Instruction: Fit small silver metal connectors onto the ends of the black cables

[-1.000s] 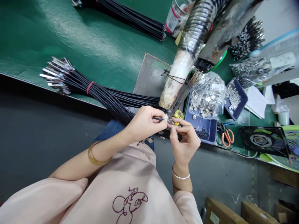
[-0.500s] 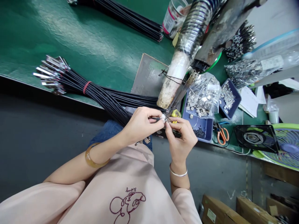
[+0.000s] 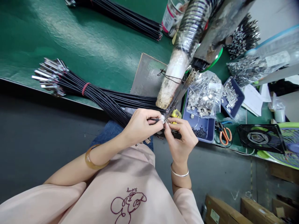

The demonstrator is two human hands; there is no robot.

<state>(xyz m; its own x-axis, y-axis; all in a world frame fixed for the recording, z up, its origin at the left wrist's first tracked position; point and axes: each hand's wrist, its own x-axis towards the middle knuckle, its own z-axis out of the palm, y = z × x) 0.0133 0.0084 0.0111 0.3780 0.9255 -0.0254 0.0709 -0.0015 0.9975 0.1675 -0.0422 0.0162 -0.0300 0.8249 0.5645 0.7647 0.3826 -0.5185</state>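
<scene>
My left hand (image 3: 142, 124) pinches a thin black cable (image 3: 153, 119) close to its end, with something white (image 3: 162, 118) at the fingertips. Facing it, my right hand (image 3: 181, 133) has thumb and forefinger pressed together at the cable's end. A small shiny piece sits between the fingertips, too small to make out. Just above the fingers slants a narrow metal bar (image 3: 181, 93) that reaches down to the cable's end. To the left lies a bundle of black cables (image 3: 102, 96) with metal plugs (image 3: 50, 76), tied by a red band (image 3: 85, 89).
A dirty white-tipped hose (image 3: 169, 79) hangs over the grey board (image 3: 147, 74). Blue trays (image 3: 211, 133) hold bagged metal shells (image 3: 203, 96) and small black pieces. Orange-handled pliers (image 3: 225, 137) and a black fan (image 3: 259, 138) lie right. More cables (image 3: 126, 18) rest at the back.
Both hands stay together at the cable's end with almost no movement. The view has shifted slightly, so things on the right appear a little further right.
</scene>
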